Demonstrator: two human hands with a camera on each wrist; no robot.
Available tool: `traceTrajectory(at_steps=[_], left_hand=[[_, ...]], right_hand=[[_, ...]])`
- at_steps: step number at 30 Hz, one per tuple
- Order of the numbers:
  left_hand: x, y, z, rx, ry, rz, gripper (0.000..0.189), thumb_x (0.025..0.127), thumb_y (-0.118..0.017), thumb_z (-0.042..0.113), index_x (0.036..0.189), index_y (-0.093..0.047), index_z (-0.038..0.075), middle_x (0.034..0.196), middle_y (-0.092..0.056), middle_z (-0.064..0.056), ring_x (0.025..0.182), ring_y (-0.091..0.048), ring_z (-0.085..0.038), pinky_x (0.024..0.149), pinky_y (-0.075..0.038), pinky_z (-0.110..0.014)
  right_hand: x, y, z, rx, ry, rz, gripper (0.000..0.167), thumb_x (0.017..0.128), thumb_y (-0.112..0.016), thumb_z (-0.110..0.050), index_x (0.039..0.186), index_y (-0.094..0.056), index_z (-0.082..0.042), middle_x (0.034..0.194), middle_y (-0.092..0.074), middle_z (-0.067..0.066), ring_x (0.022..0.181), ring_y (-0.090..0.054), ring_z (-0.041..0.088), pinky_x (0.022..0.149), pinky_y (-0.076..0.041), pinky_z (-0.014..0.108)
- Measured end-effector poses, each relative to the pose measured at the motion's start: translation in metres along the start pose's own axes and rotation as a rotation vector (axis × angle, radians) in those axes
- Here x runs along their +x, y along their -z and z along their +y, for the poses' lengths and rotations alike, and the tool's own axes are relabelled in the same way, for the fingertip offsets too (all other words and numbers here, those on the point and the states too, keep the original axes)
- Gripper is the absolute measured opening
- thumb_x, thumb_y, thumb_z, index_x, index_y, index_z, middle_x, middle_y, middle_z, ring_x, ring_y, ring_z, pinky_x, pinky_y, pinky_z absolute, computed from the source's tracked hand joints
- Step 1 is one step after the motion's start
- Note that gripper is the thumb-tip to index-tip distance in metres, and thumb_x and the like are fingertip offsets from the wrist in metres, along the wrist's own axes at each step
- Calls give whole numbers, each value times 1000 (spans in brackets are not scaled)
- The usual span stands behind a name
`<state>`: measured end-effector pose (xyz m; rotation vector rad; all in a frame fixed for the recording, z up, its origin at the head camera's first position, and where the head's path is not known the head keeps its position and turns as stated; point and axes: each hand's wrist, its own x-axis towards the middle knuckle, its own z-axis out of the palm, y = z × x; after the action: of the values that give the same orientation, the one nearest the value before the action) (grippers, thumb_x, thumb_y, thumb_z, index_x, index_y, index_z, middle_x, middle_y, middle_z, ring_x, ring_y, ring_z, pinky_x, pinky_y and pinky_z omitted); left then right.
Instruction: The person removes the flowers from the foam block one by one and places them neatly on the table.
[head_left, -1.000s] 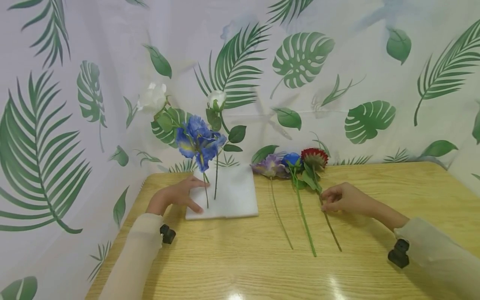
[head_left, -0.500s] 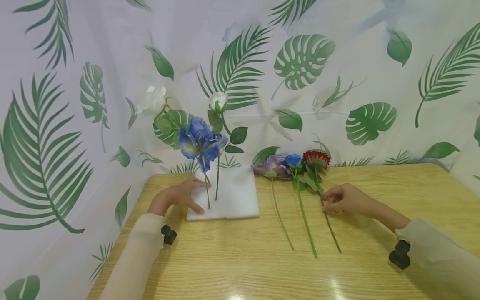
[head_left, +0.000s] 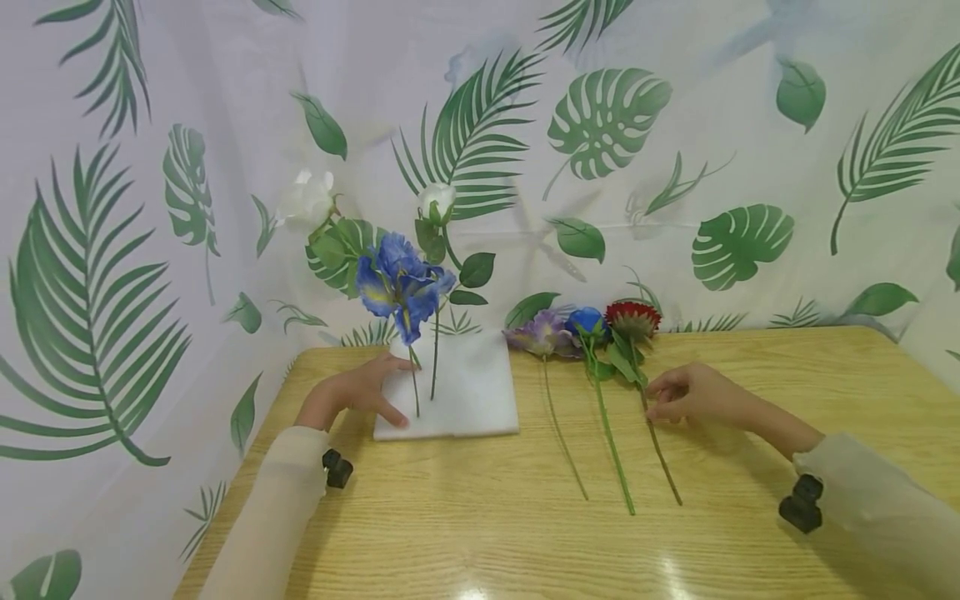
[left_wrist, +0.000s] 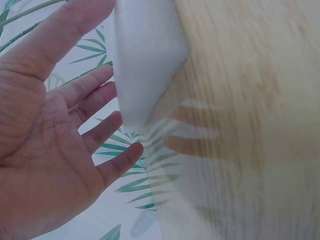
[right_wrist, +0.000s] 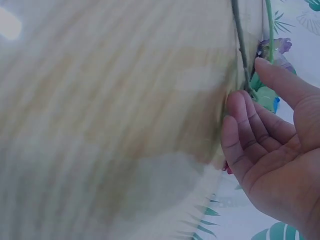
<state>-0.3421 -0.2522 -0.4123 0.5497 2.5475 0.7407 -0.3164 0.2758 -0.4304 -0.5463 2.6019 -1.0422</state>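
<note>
My left hand [head_left: 360, 389] rests on the left side of a white foam slab [head_left: 472, 392], thumb and fingers spread along its edges. A blue iris [head_left: 402, 283] and a white rose [head_left: 437, 202] stand upright in the slab; another white rose [head_left: 309, 196] leans out to the left. A red flower [head_left: 632, 321] lies on the table. Beside its stem [head_left: 663, 462] is my right hand [head_left: 701, 398], fingers loosely curled. In the right wrist view, a gap shows between thumb and fingers [right_wrist: 239, 107], with the stem [right_wrist: 242, 55] passing near them.
To the left of the red flower lie a blue rose [head_left: 585, 321] with a green stem and a purple flower [head_left: 542, 333] with a thin stem. All are on the wooden table [head_left: 465, 525]. Behind stands a leaf-printed cloth [head_left: 495, 167].
My right hand has shifted slightly, its fingers easing beside the red flower's stem. The left hand and the flowers stay in place; the head view tilts a little.
</note>
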Motion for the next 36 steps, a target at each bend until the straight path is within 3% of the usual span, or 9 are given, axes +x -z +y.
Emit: traceTrajectory(at_steps=[6, 17, 20, 27, 32, 36], left_hand=[[0, 0, -1, -5, 1, 0, 93, 78, -89, 24, 155, -39, 7, 168, -3, -29, 156, 1, -49, 123, -12, -67], [0, 0, 0, 22, -28, 6, 93, 77, -90, 25, 153, -41, 4, 153, -32, -26, 147, -28, -44, 121, -24, -63], [0, 0, 1, 37, -49, 12, 92, 77, -90, 23, 152, -42, 3, 144, -39, -24, 141, -36, -43, 120, -27, -62], [-2, 2, 4, 48, -51, 13, 92, 76, -90, 23, 152, -42, 2, 145, -39, -25, 142, -35, -44, 120, -27, -62], [-1, 1, 3, 74, -49, 11, 92, 77, -90, 25, 152, -42, 3, 147, -38, -25, 143, -34, -44, 120, -28, -62], [1, 1, 2, 90, -47, 13, 92, 77, -90, 26, 152, -43, 4, 146, -40, -23, 142, -36, -43, 120, -29, -61]], right_hand=[[6, 8, -10, -54, 27, 57, 46, 91, -77, -22, 122, -67, 10, 95, -74, 8, 79, -66, 9, 64, -55, 28], [32, 8, -51, -63, 79, 73, 45, 92, -76, -30, 124, -70, 1, 102, -76, 9, 87, -69, 16, 71, -59, 35], [41, 1, -67, -24, 113, 68, 41, 92, -76, -29, 122, -72, -1, 101, -77, 9, 87, -70, 20, 72, -59, 37], [62, -26, -99, 121, 207, 10, 31, 94, -74, -19, 118, -73, 1, 97, -76, 17, 83, -72, 25, 74, -60, 36], [78, -49, -121, 170, 257, -20, 29, 93, -75, -17, 116, -74, 1, 95, -75, 23, 81, -72, 28, 75, -60, 46], [89, -67, -137, 206, 281, -36, 29, 92, -76, -17, 115, -74, 0, 93, -76, 20, 86, -72, 38, 78, -60, 48]])
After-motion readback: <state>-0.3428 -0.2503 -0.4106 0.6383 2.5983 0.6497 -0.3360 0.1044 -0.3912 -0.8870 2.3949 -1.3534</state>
